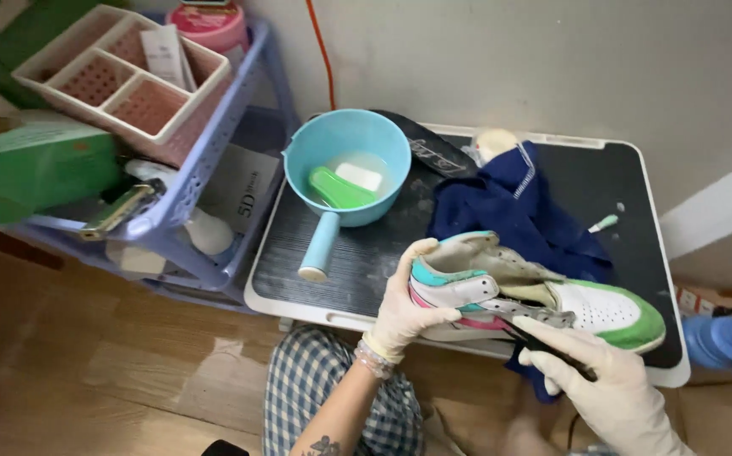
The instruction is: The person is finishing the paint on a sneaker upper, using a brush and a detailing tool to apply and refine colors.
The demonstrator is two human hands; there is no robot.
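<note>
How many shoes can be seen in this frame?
1. The white sneaker with green toe and pink and teal trim is held over the small table, the left hand at its heel, the right hand alongside. Any partner shoe is not visible.

The low leather sneaker (543, 295) was white with a green toe, a teal heel and a pink stripe along the sole. Both hands, left (404, 308) and right (611, 380), wore cream latex gloves. At 12 o'clock of the sneaker lay a navy blue cloth (509, 207). At 10 o'clock stood a light blue plastic ladle bowl (347, 165) holding a green brush (338, 190). The folding table top (619, 181) was black with a white rim. The trousers (315, 384) were blue-and-white checked.
</note>
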